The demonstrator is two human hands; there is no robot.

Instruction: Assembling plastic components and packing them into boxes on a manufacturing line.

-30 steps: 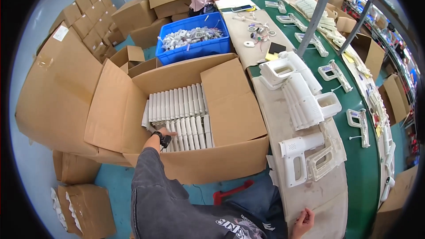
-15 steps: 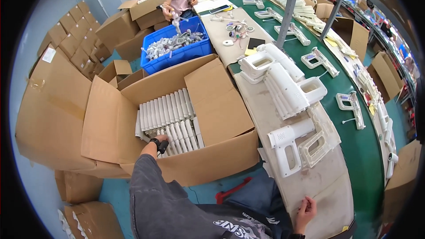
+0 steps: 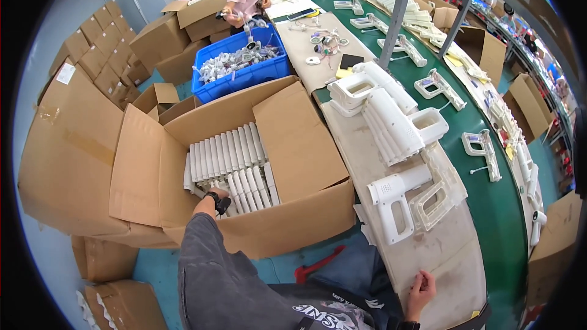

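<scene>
On the left, an open cardboard box (image 3: 287,223) holds two rows of slim white parts (image 3: 223,154); the left hand (image 3: 221,195) reaches in among them, though I can't tell whether it grips one. To the right, white casings (image 3: 398,128) lie on the surface (image 3: 455,247), near the right hand (image 3: 422,288), fingers curled, contents unclear to me.

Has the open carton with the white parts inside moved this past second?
No: the carton stands beside the same stretch of bench as before; only the view shifted.
</scene>
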